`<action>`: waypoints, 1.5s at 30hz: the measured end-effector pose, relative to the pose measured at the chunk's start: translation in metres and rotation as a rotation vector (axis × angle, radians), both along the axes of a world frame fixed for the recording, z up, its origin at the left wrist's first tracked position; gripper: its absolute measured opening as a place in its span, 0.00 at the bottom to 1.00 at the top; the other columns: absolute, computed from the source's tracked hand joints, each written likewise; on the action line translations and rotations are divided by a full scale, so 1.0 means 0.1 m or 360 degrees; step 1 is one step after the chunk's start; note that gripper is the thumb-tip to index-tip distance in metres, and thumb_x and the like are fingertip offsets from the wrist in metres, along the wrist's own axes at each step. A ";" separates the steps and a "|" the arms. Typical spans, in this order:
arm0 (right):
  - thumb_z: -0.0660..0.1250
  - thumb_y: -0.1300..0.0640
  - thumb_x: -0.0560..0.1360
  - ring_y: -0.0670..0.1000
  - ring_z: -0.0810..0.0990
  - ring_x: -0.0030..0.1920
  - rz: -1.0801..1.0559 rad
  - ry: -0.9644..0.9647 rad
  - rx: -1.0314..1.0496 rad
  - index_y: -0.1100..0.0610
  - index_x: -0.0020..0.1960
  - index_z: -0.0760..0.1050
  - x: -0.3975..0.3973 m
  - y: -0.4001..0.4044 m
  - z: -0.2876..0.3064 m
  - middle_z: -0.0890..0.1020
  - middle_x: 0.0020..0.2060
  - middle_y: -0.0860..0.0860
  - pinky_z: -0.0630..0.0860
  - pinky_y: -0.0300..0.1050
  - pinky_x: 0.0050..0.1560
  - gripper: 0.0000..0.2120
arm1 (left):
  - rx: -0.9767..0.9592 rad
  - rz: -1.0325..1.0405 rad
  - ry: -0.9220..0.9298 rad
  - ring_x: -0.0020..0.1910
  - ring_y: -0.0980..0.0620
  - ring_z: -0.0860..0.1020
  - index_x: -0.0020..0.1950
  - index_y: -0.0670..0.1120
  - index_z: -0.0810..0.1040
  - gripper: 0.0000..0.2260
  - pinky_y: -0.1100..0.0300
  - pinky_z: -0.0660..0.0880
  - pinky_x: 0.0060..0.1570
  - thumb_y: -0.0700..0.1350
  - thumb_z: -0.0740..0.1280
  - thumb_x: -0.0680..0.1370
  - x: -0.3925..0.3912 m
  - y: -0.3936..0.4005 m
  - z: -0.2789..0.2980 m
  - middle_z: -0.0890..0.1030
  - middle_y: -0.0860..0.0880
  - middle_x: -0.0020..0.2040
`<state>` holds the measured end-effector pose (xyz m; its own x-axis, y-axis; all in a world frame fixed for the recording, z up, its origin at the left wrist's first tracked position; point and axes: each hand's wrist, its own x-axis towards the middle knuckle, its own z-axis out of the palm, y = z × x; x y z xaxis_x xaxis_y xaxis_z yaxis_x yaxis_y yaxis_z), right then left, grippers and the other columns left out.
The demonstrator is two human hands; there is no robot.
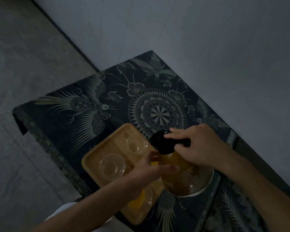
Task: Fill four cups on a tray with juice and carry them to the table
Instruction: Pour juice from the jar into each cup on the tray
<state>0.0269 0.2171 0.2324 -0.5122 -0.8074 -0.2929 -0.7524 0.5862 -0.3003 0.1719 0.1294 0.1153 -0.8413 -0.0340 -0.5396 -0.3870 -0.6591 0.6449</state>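
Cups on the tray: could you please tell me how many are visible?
3: two empty cups, one at the tray's far end and one in its middle, one juice-filled near cup. The left arm may hide a fourth.

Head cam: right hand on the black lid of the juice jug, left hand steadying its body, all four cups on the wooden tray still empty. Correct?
Not quite. In the head view the near glass cup on the wooden tray already holds juice; only the two far cups are plainly empty. The rest stands: right hand on the black lid, left hand on the juice jug.
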 end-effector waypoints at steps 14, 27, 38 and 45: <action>0.61 0.44 0.68 0.27 0.72 0.31 0.0121 0.0009 0.0363 0.29 0.62 0.78 -0.15 -0.35 -0.10 0.79 0.65 0.33 0.67 0.24 0.37 0.24 | 0.0212 -0.0070 -0.0109 0.62 0.54 0.79 0.68 0.56 0.72 0.36 0.55 0.78 0.59 0.53 0.83 0.64 -0.04 -0.09 -0.13 0.79 0.56 0.63; 0.63 0.49 0.71 0.24 0.72 0.31 0.0189 -0.0007 0.0552 0.32 0.64 0.79 -0.15 -0.54 -0.02 0.79 0.66 0.36 0.66 0.24 0.26 0.23 | 0.0344 -0.0104 -0.0136 0.59 0.55 0.82 0.67 0.56 0.72 0.33 0.60 0.78 0.52 0.50 0.83 0.66 -0.04 -0.12 -0.13 0.83 0.55 0.61; 0.65 0.50 0.73 0.18 0.68 0.33 0.0255 0.0031 0.0598 0.33 0.63 0.79 -0.14 -0.66 -0.01 0.81 0.65 0.38 0.66 0.21 0.30 0.21 | 0.0423 -0.0085 -0.0114 0.60 0.53 0.83 0.70 0.55 0.71 0.35 0.59 0.79 0.57 0.50 0.83 0.67 0.00 -0.12 -0.14 0.83 0.53 0.63; 0.66 0.52 0.74 0.21 0.71 0.33 0.0274 0.0028 0.0626 0.34 0.63 0.80 -0.13 -0.71 0.00 0.81 0.65 0.37 0.67 0.22 0.29 0.21 | 0.0447 -0.0038 -0.0129 0.58 0.54 0.84 0.69 0.54 0.71 0.33 0.61 0.80 0.54 0.49 0.82 0.68 -0.01 -0.11 -0.14 0.84 0.53 0.62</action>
